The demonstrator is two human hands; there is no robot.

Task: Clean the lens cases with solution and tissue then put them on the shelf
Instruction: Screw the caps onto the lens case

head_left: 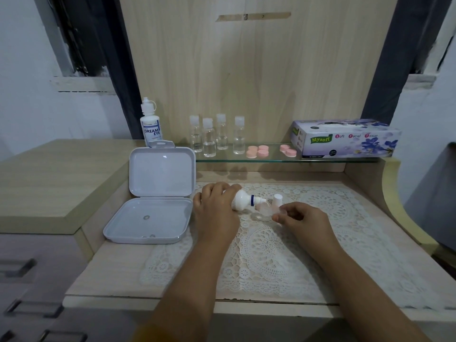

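While left hand (pixel 217 208) tips smooth white bottle (pixel 243 200) (nozzle bared), right hand (pixel 299 217) pinches clear case (pixel 265 211).

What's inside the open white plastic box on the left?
The white plastic box's bottom tray holds one small ring and a few tiny clear pieces near its front edge; nothing else shows.

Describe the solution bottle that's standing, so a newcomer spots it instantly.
Find the glass shelf against the wooden back panel. At its far left end stands the solution bottle, behind the open white case. Unlike the four clear vials beside it, it is opaque white, labelled DREAM EYE.
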